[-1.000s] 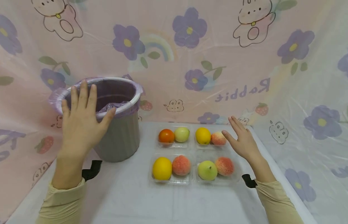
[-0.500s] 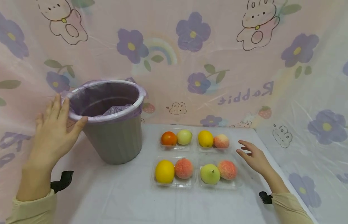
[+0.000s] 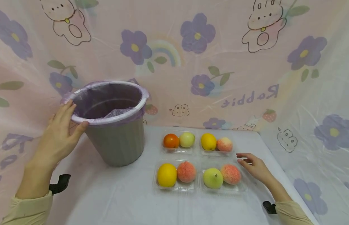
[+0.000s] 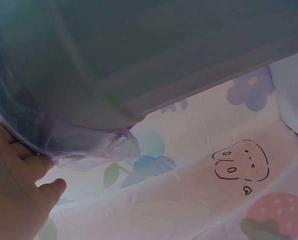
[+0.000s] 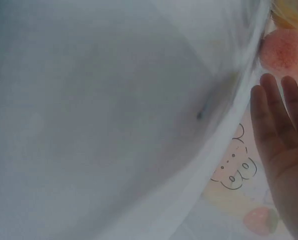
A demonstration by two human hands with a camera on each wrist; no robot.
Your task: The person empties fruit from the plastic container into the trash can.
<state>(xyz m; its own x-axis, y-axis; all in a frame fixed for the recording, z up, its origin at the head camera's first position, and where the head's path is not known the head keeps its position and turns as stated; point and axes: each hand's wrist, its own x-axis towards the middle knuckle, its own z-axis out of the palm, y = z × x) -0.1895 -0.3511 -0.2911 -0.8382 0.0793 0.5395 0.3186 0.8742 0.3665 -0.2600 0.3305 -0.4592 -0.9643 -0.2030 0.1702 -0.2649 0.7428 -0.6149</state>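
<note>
My left hand point(image 3: 54, 140) touches the left side of a grey bin's point(image 3: 118, 140) rim, fingers extended and thumb apart at the front edge. In the left wrist view that hand point(image 4: 16, 185) meets the purple liner point(image 4: 91, 147) folded over the rim. My right hand point(image 3: 256, 168) hovers right of the fruit, fingers loosely bent and holding nothing. Nearest to it are a peach point(image 3: 230, 174) and a green pear point(image 3: 213, 178) in a clear tray point(image 3: 227, 189). The right wrist view has the right hand point(image 5: 288, 145) with fingers extended below a peach point(image 5: 284, 52).
Another front tray point(image 3: 177, 189) carries a yellow fruit point(image 3: 167, 175) and a peach point(image 3: 186, 172). Behind, one tray has an orange-red fruit point(image 3: 171, 141) and a pale green one point(image 3: 187, 139); its neighbour has a yellow fruit point(image 3: 208, 142) and a small peach point(image 3: 224, 144). Patterned curtain surrounds the table.
My left hand has moved left and down from in front of the bin to its rim. The right hand has moved right and lower, its fingers now more bent. The fruit stays put.
</note>
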